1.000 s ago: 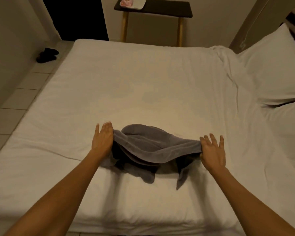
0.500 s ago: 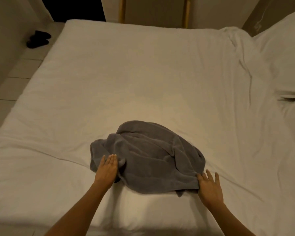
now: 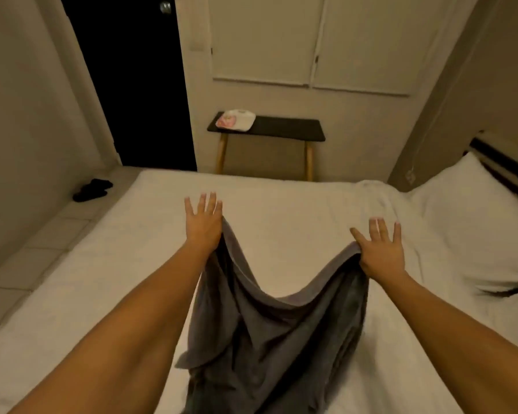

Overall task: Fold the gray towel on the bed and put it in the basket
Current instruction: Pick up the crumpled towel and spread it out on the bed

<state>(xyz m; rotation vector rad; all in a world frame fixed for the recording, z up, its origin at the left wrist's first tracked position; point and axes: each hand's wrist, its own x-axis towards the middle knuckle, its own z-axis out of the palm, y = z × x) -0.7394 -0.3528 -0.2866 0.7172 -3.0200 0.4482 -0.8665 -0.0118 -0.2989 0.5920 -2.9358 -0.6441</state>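
Head view: both hands (image 3: 203, 225) (image 3: 382, 254) now lift the crumpled gray terry towel (image 3: 269, 330) off the white-sheeted bed (image 3: 296, 222), pinching corners (fingers splayed), ready for spreading.

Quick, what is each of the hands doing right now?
Left hand: pinches a top corner of the gray towel, fingers spread.
Right hand: pinches the other top corner.

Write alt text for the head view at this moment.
Two outstretched hands, left hand and right hand, each pinch a top corner of the gray towel, lifting it so it sags over the white bed. No basket shows.
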